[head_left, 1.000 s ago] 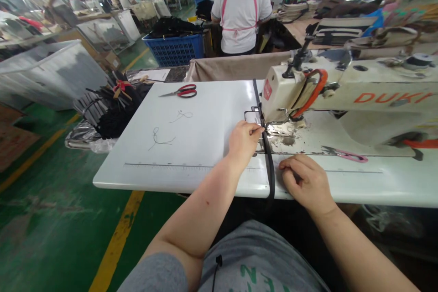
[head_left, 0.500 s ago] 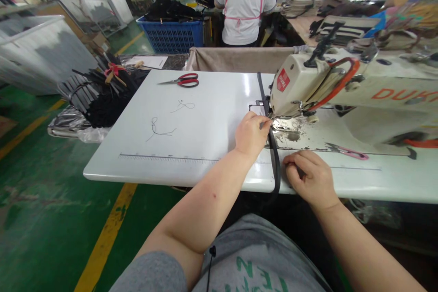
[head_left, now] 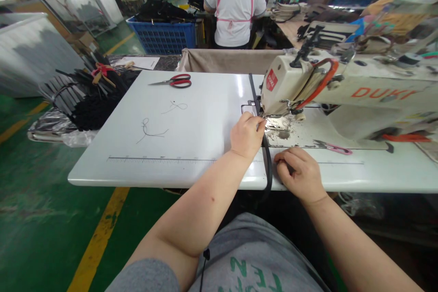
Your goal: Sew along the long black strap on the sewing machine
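A long black strap runs front to back under the presser foot of the sewing machine, and its near end loops over the table's front edge. My left hand is closed beside the needle, thumb and fingers pinched at the strap; the fingertips partly hide it. Right of the strap, my right hand rests on the table's front edge with fingers curled in. Whether it holds anything is hidden. Pink-handled thread snips lie on the machine bed beyond the right hand.
Red-handled scissors and loose threads lie on the white table, which bears a printed ruler line. A bundle of black straps stands at the left. Behind are a fabric-lined bin, a blue crate and a person.
The whole scene has shifted slightly left in view as the head turned. Both hands keep nearly the same places relative to the strap and machine.
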### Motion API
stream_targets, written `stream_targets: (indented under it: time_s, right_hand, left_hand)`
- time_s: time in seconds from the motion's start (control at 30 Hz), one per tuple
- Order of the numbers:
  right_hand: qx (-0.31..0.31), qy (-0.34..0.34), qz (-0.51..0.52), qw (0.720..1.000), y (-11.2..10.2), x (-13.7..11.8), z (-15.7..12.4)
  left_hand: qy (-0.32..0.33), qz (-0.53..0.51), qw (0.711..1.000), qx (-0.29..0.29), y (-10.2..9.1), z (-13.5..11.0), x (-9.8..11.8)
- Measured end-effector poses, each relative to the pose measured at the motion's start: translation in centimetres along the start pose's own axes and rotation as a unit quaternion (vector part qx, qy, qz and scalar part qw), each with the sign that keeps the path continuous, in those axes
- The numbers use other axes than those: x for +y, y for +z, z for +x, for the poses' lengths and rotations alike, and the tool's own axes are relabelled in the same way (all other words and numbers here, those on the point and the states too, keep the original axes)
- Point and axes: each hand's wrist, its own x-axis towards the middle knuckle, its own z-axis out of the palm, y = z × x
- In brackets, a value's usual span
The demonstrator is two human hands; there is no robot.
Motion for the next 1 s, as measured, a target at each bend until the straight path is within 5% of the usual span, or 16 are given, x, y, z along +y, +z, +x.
stream_targets:
  time_s: [1.0]
  right_hand:
    - [0.003,0.005,0.013,1.0,0.09,-0.03,-0.02]
  left_hand:
    - [-0.009,0.027,0.999,0.021,0.39,0.0,0.07]
